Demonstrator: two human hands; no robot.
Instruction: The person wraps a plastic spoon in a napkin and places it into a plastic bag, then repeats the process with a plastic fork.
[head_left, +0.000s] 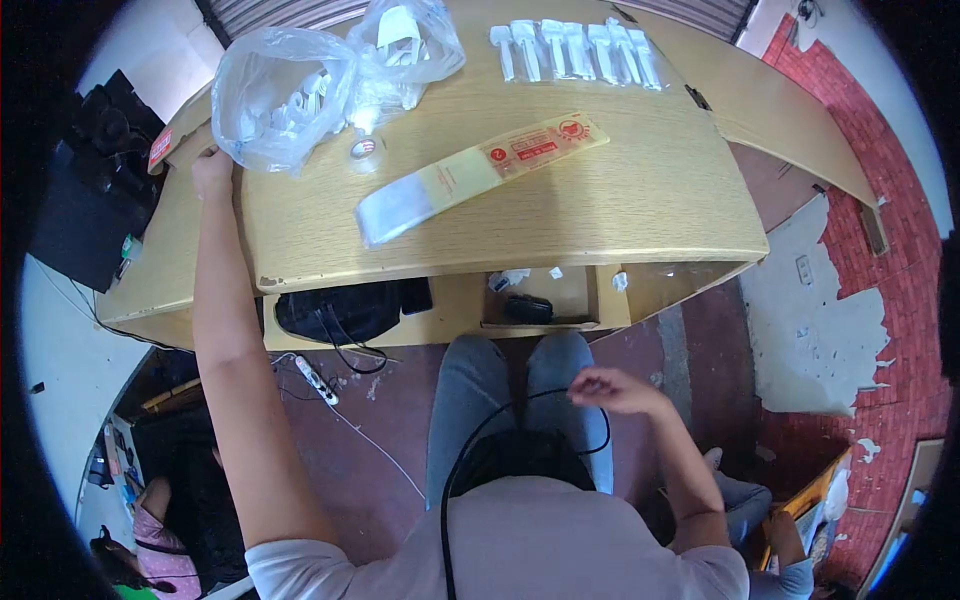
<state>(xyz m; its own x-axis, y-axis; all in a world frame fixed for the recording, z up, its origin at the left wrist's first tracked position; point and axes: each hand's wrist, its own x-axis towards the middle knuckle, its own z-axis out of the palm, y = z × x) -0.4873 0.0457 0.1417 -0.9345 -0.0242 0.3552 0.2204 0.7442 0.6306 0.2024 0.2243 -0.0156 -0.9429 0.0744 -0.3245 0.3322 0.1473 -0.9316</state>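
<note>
My left hand reaches to the far left of the wooden desk, beside a clear plastic bag of small white items; its fingers are largely hidden. Another clear bag stands behind. My right hand hovers over my right thigh, fingers curled, and whether it holds anything is too small to tell. On the desk lie a roll of tape, a long yellow and clear packet with red print, and a row of wrapped white tools at the back.
Below the desktop, a shelf holds a black bag and a tray with a dark object. A white power strip and cables lie on the floor. Other people sit at lower left and lower right. A black cable crosses my lap.
</note>
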